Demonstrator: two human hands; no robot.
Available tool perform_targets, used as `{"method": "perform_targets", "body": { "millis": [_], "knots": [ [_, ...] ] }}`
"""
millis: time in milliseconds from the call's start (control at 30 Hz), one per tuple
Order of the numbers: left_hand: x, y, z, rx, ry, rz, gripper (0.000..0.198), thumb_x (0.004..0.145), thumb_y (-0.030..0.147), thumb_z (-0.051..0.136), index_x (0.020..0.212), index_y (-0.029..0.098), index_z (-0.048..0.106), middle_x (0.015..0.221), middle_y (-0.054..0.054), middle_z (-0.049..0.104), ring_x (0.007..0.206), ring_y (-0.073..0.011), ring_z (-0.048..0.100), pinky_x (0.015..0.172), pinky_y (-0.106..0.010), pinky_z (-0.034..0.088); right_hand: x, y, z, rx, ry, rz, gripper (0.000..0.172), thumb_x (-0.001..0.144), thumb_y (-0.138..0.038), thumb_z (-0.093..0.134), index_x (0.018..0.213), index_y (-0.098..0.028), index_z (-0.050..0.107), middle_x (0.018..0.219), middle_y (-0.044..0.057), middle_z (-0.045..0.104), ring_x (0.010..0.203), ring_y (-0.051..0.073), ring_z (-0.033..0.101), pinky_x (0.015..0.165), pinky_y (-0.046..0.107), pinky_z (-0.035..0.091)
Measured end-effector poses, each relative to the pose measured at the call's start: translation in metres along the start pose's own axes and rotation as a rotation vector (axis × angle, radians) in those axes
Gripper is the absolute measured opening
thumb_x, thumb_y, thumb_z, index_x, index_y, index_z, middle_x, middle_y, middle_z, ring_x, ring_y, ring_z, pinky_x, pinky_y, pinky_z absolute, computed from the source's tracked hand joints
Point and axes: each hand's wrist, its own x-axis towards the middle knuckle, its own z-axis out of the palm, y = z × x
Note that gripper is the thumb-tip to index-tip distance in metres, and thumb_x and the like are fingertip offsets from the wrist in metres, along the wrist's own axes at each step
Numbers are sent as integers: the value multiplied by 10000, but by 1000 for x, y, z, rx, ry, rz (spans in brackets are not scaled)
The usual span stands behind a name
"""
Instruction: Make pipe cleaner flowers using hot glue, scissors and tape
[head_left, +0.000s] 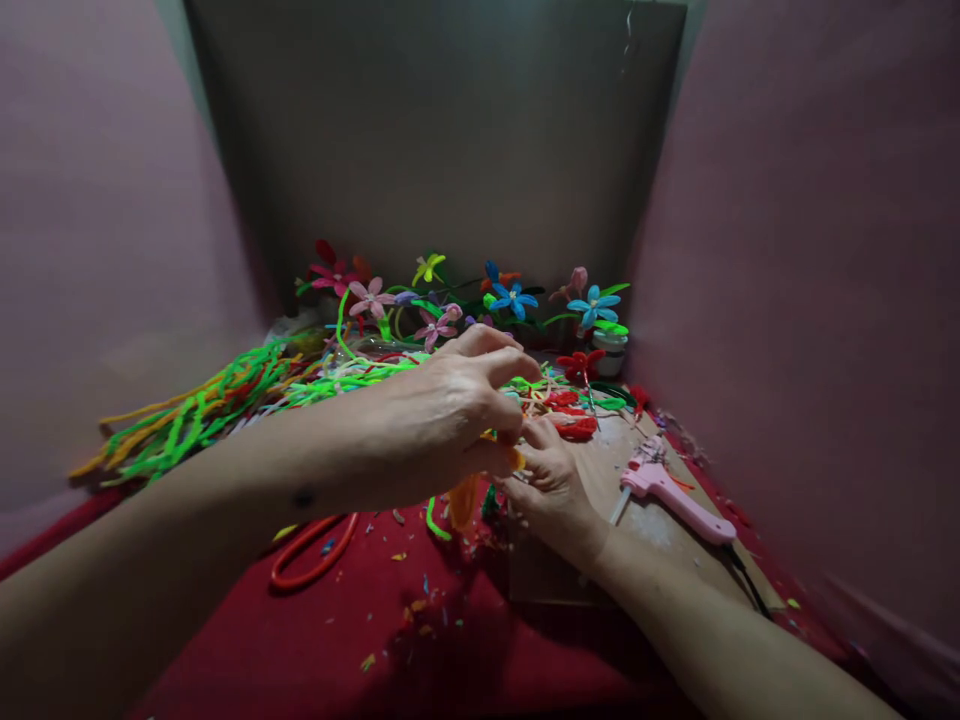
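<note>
My left hand [480,395] arches over from the left, its thumb and forefinger closed on an orange pipe cleaner piece [463,502]. From the lower right comes my right hand [553,492], fingertips pinched together at the same piece, close to the left thumb. Part of the orange loops dangles below the hands; the rest is hidden behind the fingers. Just under them a dark green fuzzy bit [490,502] shows. Beyond the right fingers are red pipe cleaner loops [576,429] on a cardboard sheet [555,580].
A pink glue gun [679,502] lies on the cardboard, its cord running right. Loose pipe cleaners [195,420] spread left. Pipe cleaner flowers [514,300] stand at the back beside a small jar [609,352]. A red loop [311,575] and scraps lie on the red cloth [300,660].
</note>
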Motion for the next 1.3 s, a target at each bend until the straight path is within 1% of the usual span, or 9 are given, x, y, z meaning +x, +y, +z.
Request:
{"method": "perform_targets", "body": {
  "millis": [233,367,533,667,767,833,967,1100,1300],
  "knots": [
    [12,8,12,-31,80,-225,195,762,146,569,575,173,617,935,-56,649,988,-220,506,868,-382,435,-1,-3,-2,-23,29,-5,110,780,-198,634,762,-265,720,897,27,609,887,208,465,796,375,398],
    [20,13,16,-13,33,-382,196,743,167,575,549,157,599,875,-88,652,930,-247,524,835,-421,444,-1,-3,-1,-47,50,-14,118,771,-170,627,740,-246,711,865,35,604,848,208,462,759,365,396],
    [22,12,15,10,36,-391,95,736,194,623,655,144,630,882,-100,655,966,-259,519,862,-419,424,-2,2,3,41,40,37,110,780,-192,630,726,-250,707,868,30,617,884,205,491,797,370,406],
    [7,10,6,-92,328,-372,145,778,291,620,864,177,647,934,-49,657,958,-224,540,873,-384,411,-1,3,3,144,80,160,85,769,-235,649,708,-242,709,850,31,614,879,200,534,801,364,428],
    [-10,13,6,-153,612,-447,83,800,297,604,820,234,652,859,8,656,859,-185,574,840,-324,413,1,2,2,166,79,235,84,750,-233,655,685,-235,709,819,39,620,886,217,545,814,381,434],
    [-21,20,10,-223,698,-536,61,786,292,627,758,246,654,750,30,643,738,-156,573,724,-273,431,1,2,2,179,84,259,94,747,-216,643,684,-232,711,813,44,626,902,227,551,823,390,437],
    [-40,37,25,-574,523,-703,107,791,322,629,740,235,665,524,54,550,463,-95,474,450,-211,358,1,2,1,175,135,233,88,757,-221,641,722,-240,720,819,41,637,911,233,558,829,393,441],
    [-44,43,44,-1014,312,-868,250,793,404,612,679,182,633,456,43,488,387,-73,415,381,-191,282,0,2,0,74,213,138,83,778,-259,653,791,-273,734,861,38,617,898,222,544,830,395,428],
    [-35,38,67,-1879,317,-941,389,811,427,600,594,181,391,435,113,251,334,-15,115,347,-170,123,0,3,-1,4,246,93,96,788,-227,639,797,-268,726,880,38,608,903,218,531,824,383,422]
  ]
}}
